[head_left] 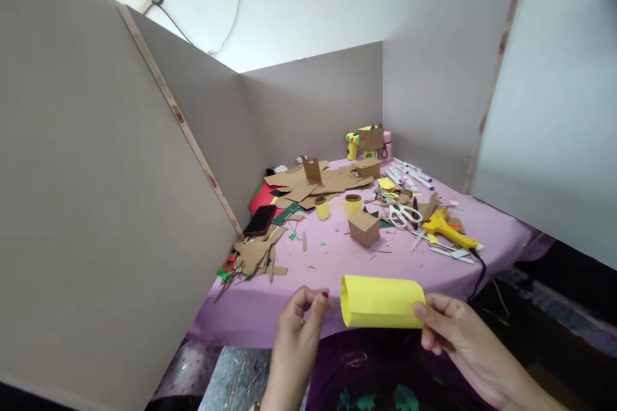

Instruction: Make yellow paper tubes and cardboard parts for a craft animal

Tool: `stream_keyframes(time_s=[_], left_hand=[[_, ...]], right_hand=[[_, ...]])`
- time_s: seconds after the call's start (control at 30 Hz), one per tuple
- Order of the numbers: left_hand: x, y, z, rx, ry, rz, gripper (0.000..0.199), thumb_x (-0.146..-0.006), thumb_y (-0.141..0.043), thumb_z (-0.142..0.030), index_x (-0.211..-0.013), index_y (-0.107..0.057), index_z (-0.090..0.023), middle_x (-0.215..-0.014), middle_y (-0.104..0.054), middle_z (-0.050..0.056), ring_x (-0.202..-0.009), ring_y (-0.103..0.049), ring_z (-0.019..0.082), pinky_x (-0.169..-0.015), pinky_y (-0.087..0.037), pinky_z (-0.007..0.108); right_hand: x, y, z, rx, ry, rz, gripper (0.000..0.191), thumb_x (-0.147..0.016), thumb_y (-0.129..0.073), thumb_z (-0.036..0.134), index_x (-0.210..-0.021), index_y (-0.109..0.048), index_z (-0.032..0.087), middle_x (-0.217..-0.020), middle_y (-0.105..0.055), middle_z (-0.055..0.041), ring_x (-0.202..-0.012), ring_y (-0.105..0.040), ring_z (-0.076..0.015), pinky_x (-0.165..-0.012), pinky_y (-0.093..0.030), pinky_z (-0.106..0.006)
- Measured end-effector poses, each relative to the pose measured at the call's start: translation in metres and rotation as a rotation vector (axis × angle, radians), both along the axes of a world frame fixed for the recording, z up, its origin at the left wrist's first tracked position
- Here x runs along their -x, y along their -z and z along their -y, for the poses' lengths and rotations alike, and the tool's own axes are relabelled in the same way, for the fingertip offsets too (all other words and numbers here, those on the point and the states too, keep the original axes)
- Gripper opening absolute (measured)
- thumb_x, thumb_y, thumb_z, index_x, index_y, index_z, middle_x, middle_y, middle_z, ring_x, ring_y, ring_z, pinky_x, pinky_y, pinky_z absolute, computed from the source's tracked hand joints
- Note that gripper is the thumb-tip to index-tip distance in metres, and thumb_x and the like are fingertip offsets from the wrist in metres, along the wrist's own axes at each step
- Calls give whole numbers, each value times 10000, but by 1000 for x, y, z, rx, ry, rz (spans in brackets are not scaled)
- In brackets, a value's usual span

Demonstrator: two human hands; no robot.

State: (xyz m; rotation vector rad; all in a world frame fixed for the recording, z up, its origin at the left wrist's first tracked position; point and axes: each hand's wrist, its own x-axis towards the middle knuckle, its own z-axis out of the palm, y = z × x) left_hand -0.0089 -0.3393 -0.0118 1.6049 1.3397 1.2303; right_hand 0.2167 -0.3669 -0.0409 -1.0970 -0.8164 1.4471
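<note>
Yellow rolled-paper tube [383, 303] hangs before the lilac cloth-covered table [337, 257], right hand [446, 327] gripping one end, best lightly against creasing; left hand [296, 327] pinches thumb to forefinger near the other, contents unclear

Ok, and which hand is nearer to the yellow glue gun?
Right. The right hand, gripping the yellow paper tube, is on the near side of the glue gun; the left hand is farther off, to its left.
</note>
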Motion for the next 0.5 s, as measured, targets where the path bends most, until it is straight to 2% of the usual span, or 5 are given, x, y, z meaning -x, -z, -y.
stream_keyframes(time_s=[0.07,0.23,0.37,0.43,0.5], left_hand=[[-9,-5,6,8,104,84,265,-852,-476,-424,-923,-612,-208,-1028,-689,89,-1050,-595,234,-918,-421,383],[-11,-8,17,-180,-4,-5,381,-858,-432,-494,-1134,-562,-265,-1436,-386,84,-1340,-283,270,-1070,-216,505],[-13,0,18,-168,311,148,864,-629,-639,-629,-1366,-281,-356,-1482,-312,75,-1350,-263,316,-1078,-205,530],[-19,4,18,-167,437,211,1039,-529,-756,-558,-1387,-188,-410,-1498,-281,62,-1362,-233,324,-1088,-179,534],[-28,7,18,-152,511,317,1085,-513,-813,-454,-1380,-160,-445,-1484,-295,67,-1315,-330,321,-1052,-267,517]], right_hand=[[0,-1,1,-34,6,45,365,-627,-771,478,-620,-648,134,-416,-569,40,-413,-454,-59,-425,-327,-163],[-1,3,0,-47,2,-22,350,-613,-795,450,-579,-634,141,-415,-570,37,-408,-437,-43,-414,-328,-136],[3,8,-1,107,-101,-347,325,-573,-823,434,-590,-652,159,-345,-443,86,-328,-291,-6,-351,-253,-114],[7,8,0,147,-158,-425,296,-556,-835,414,-607,-681,166,-352,-442,84,-323,-294,-12,-333,-264,-115],[13,5,2,166,-179,-458,260,-533,-853,365,-632,-708,174,-405,-505,69,-340,-349,-21,-328,-302,-110]])
